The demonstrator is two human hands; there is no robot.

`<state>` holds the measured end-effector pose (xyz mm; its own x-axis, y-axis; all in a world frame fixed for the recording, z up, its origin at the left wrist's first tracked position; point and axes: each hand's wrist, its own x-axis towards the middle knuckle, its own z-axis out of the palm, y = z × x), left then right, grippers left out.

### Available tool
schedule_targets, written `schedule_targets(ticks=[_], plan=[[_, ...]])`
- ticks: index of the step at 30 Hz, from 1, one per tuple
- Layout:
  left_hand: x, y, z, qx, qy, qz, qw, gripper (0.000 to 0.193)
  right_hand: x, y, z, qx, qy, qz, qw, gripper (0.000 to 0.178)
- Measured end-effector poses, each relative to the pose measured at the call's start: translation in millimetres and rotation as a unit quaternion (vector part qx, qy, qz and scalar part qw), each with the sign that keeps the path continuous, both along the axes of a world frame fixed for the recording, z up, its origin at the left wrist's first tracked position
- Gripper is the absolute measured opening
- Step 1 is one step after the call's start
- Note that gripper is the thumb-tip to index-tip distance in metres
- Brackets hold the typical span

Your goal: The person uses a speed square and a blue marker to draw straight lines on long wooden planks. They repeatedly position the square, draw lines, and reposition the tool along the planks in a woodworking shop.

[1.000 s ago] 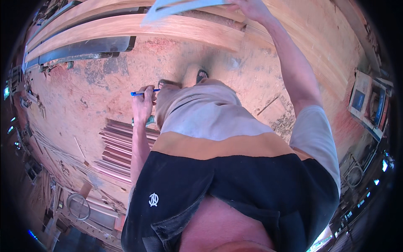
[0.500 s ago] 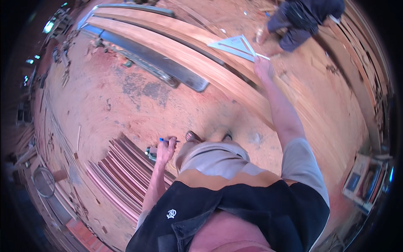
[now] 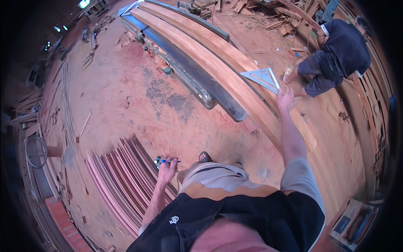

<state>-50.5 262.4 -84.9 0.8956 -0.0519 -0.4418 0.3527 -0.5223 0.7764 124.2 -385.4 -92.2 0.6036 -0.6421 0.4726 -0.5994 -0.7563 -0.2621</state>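
My right hand (image 3: pixel 286 100) reaches far out and grips a silver triangular speed square (image 3: pixel 265 78) by its thick edge. The square lies on or just above two long reddish wooden boards, the near board (image 3: pixel 200 62) and the far board (image 3: pixel 222 48); exact contact I cannot tell. Both boards rest along a dark metal machine bed (image 3: pixel 228 110) and extend past its near end. Low at my left side, my left hand (image 3: pixel 168 169) is closed on a blue pen (image 3: pixel 170 161) pointing to the right.
Several dark wood strips (image 3: pixel 126 172) lie stacked below my left hand. A person in dark clothes (image 3: pixel 336 54) bends over at the far right. Scrap wood (image 3: pixel 289 25) is heaped behind, long planks (image 3: pixel 369 113) line the right side, and a wooden box (image 3: pixel 354 224) stands lower right.
The view has tilted up and turned, so the boards and the person appear lower and further right. The square is still in my right hand and the pen in my left.
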Motion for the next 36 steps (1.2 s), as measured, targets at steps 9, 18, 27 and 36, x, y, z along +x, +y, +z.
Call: schedule_targets(ticks=[9, 18, 27, 36], plan=[[120, -124, 80, 0.049, -0.370, -0.244, 0.895, 0.039, -122, 265, 68, 0.680, 0.008, 0.344, 0.648, 0.042], [150, -233, 95, 0.101, -0.479, -0.454, 0.744, 0.049, -163, 278, 102, 0.758, -0.155, 0.151, 0.615, 0.038], [125, -268, 102, -0.053, -0.343, -0.424, 0.836, 0.082, -224, 211, 189, 0.443, -0.457, 0.185, 0.749, 0.035], [97, -280, 41, 0.087, -0.124, -0.595, 0.789, 0.056, -326, 133, 352, -0.140, -0.531, 0.323, 0.771, 0.017]])
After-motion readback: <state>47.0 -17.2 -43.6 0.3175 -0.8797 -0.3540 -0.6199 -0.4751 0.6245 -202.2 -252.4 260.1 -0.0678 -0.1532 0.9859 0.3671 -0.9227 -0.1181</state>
